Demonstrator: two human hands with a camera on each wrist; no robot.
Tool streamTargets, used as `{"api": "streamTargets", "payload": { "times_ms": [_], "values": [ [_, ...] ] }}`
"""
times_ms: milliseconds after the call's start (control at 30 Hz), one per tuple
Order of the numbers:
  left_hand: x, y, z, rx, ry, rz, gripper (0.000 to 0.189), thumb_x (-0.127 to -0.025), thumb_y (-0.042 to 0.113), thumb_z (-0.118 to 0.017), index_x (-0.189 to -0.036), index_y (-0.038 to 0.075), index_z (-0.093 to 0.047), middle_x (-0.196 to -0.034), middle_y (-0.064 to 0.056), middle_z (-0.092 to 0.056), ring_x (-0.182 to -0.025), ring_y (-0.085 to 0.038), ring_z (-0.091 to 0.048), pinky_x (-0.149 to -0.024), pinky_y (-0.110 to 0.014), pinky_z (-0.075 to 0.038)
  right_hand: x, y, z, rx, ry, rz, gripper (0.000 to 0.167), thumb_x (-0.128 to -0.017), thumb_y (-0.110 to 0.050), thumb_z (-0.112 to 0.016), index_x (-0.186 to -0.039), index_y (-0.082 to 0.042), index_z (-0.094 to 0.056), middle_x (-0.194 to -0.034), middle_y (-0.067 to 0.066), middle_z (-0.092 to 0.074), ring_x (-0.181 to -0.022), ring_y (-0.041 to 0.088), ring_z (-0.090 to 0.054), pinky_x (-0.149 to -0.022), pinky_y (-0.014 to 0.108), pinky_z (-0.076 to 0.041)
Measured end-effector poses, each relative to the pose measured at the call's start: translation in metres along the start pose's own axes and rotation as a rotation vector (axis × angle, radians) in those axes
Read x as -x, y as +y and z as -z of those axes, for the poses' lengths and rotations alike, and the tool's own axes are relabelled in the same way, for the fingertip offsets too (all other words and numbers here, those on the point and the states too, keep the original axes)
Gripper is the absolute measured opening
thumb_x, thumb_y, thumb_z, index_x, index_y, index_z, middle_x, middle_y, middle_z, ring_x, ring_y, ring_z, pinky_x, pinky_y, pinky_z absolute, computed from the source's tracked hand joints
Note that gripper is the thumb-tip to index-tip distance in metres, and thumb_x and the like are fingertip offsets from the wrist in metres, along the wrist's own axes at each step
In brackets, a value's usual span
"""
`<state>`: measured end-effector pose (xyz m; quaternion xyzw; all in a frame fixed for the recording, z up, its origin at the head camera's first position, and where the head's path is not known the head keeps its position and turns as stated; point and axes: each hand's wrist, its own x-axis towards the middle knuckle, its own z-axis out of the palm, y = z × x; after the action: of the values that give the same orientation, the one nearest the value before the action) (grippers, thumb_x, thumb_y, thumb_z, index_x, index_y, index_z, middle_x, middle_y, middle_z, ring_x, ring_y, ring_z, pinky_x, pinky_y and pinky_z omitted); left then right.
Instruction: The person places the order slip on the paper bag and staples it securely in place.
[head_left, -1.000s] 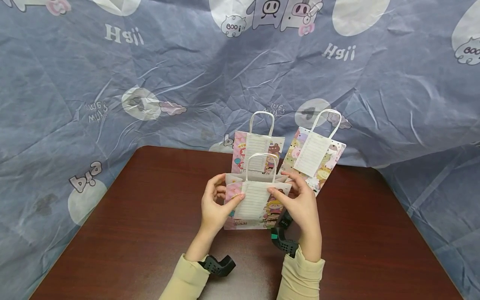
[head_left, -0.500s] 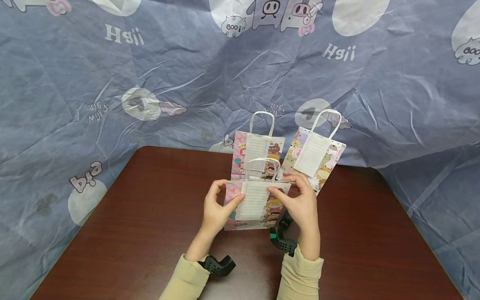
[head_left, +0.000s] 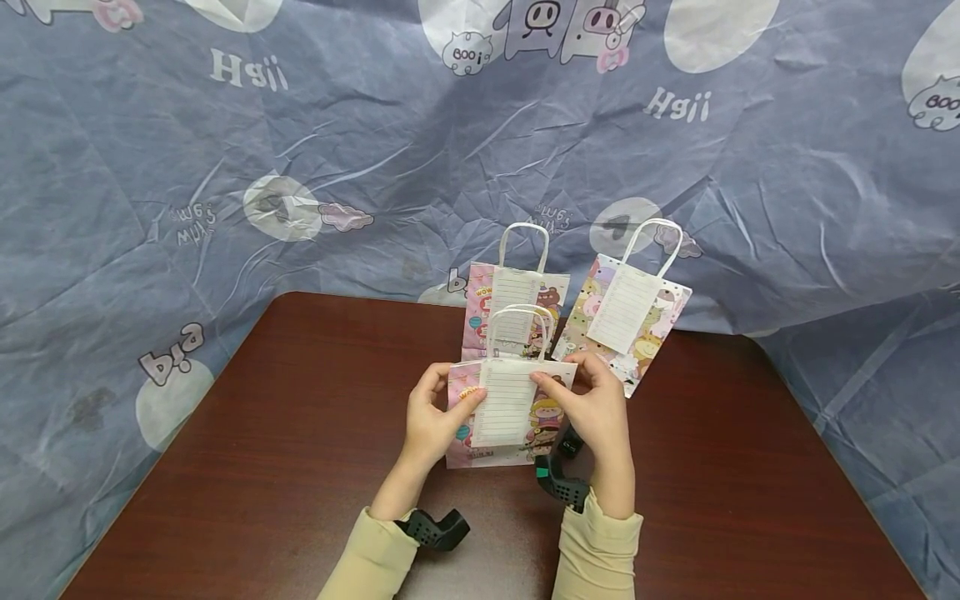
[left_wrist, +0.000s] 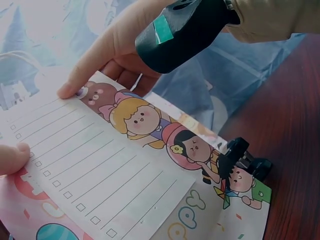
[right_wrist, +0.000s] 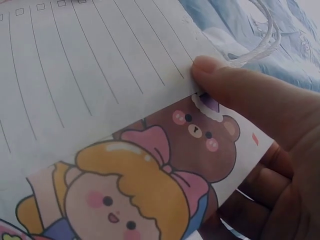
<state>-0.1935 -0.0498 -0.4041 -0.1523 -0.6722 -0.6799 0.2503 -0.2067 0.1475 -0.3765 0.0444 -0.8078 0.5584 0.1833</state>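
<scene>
A pink paper gift bag (head_left: pixel 465 383) with white twisted handles is held upright at the table's middle. A white lined checklist sheet (head_left: pixel 506 404) covers much of its front, beside printed cartoon characters (right_wrist: pixel 135 190). My left hand (head_left: pixel 431 425) pinches the bag's upper left, thumb on the front and fingers behind. My right hand (head_left: pixel 600 412) grips the upper right the same way; its thumb presses the sheet's edge in the right wrist view. The bag's mouth is pressed flat, both handles standing above it. The curled fingers are partly hidden behind the bag.
Behind stands a matching pink gift bag (head_left: pixel 477 321), partly covered by the held one. A cartoon-animal gift bag (head_left: pixel 652 342) leans at the back right. Black wrist mounts (head_left: pixel 435 530) sit on both wrists. A blue printed cloth (head_left: pixel 375 167) hangs behind the brown table (head_left: pixel 300 467).
The bag's mouth, spread a second ago, has been pressed flat. Its handles tipped, then rose upright again. Bag and hands have shifted slightly left and nearer to me.
</scene>
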Motion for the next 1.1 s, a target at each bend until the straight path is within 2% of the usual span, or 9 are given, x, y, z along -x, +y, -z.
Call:
{"api": "streamTargets", "payload": {
  "times_ms": [200,300,500,633,733,800,867,967,1100],
  "values": [
    [0.000,-0.001,-0.001,0.023,-0.017,0.028,0.023,-0.075,-0.008,-0.073,-0.094,-0.007,-0.061,-0.083,-0.019,-0.066,-0.073,-0.013,-0.059,-0.060,-0.026,-0.047,0.008,-0.029,0.001,0.019,0.000,-0.015,0.023,-0.074,-0.002,-0.078,-0.087,0.004,-0.059,-0.071,0.009,-0.060,-0.057,0.007,-0.053,-0.052,0.018,-0.043],
    [0.000,-0.001,-0.002,0.036,-0.020,0.018,0.023,-0.075,-0.009,-0.072,-0.094,-0.008,-0.061,-0.084,-0.020,-0.066,-0.074,-0.014,-0.059,-0.061,-0.025,-0.047,0.009,-0.032,0.003,0.021,-0.011,-0.017,0.023,-0.075,-0.001,-0.077,-0.087,0.005,-0.059,-0.071,0.009,-0.060,-0.057,0.007,-0.053,-0.052,0.018,-0.043],
    [0.000,-0.002,-0.003,0.067,-0.026,0.035,0.022,-0.076,-0.010,-0.071,-0.094,-0.009,-0.059,-0.084,-0.021,-0.065,-0.070,-0.012,-0.059,-0.057,-0.024,-0.049,-0.001,0.001,0.004,-0.014,-0.039,-0.011,0.028,-0.073,-0.011,-0.081,-0.091,0.000,-0.062,-0.079,0.008,-0.062,-0.058,0.008,-0.053,-0.053,0.020,-0.044],
    [0.001,-0.001,-0.003,0.081,-0.034,0.049,0.022,-0.076,-0.010,-0.070,-0.095,-0.010,-0.059,-0.083,-0.022,-0.065,-0.066,-0.014,-0.059,-0.054,-0.024,-0.050,-0.002,0.011,0.010,-0.095,-0.113,0.032,0.027,-0.077,-0.010,-0.078,-0.096,0.001,-0.062,-0.086,0.004,-0.064,-0.066,0.008,-0.062,-0.057,0.023,-0.050],
    [0.001,-0.001,-0.004,0.075,-0.032,0.045,0.022,-0.076,-0.010,-0.070,-0.095,-0.010,-0.059,-0.082,-0.022,-0.065,-0.066,-0.014,-0.059,-0.054,-0.025,-0.050,-0.002,0.017,0.017,-0.143,-0.156,0.103,0.021,-0.084,-0.005,-0.070,-0.100,0.003,-0.060,-0.081,-0.003,-0.062,-0.070,0.006,-0.059,-0.062,0.022,-0.048],
    [0.000,-0.001,-0.004,0.072,-0.026,0.044,0.022,-0.076,-0.011,-0.071,-0.094,-0.010,-0.059,-0.082,-0.023,-0.065,-0.066,-0.014,-0.059,-0.054,-0.024,-0.049,-0.003,0.023,0.022,-0.137,-0.151,0.163,0.018,-0.090,-0.008,-0.062,-0.103,0.005,-0.060,-0.082,-0.008,-0.059,-0.074,0.004,-0.055,-0.067,0.020,-0.045],
    [0.000,-0.001,-0.004,0.067,-0.020,0.046,0.022,-0.076,-0.011,-0.071,-0.094,-0.010,-0.059,-0.081,-0.023,-0.065,-0.066,-0.013,-0.058,-0.054,-0.022,-0.049,-0.004,0.028,0.025,-0.127,-0.130,0.202,0.023,-0.097,-0.014,-0.053,-0.104,0.007,-0.059,-0.084,-0.011,-0.057,-0.077,0.004,-0.053,-0.070,0.019,-0.043],
    [0.000,0.000,-0.003,0.067,-0.016,0.053,0.022,-0.075,-0.011,-0.071,-0.094,-0.010,-0.059,-0.081,-0.023,-0.065,-0.066,-0.011,-0.059,-0.053,-0.020,-0.049,-0.007,0.038,0.028,-0.134,-0.120,0.217,0.036,-0.102,-0.021,-0.041,-0.104,0.011,-0.058,-0.092,-0.014,-0.058,-0.086,0.003,-0.055,-0.078,0.019,-0.045],
    [0.001,0.000,-0.003,0.055,-0.015,0.051,0.023,-0.076,-0.010,-0.071,-0.095,-0.009,-0.059,-0.082,-0.022,-0.065,-0.068,-0.011,-0.059,-0.054,-0.020,-0.049,-0.011,0.048,0.028,-0.159,-0.128,0.180,0.032,-0.102,-0.012,-0.039,-0.102,0.014,-0.057,-0.089,-0.012,-0.062,-0.085,0.004,-0.059,-0.078,0.022,-0.049]
  ]
}}
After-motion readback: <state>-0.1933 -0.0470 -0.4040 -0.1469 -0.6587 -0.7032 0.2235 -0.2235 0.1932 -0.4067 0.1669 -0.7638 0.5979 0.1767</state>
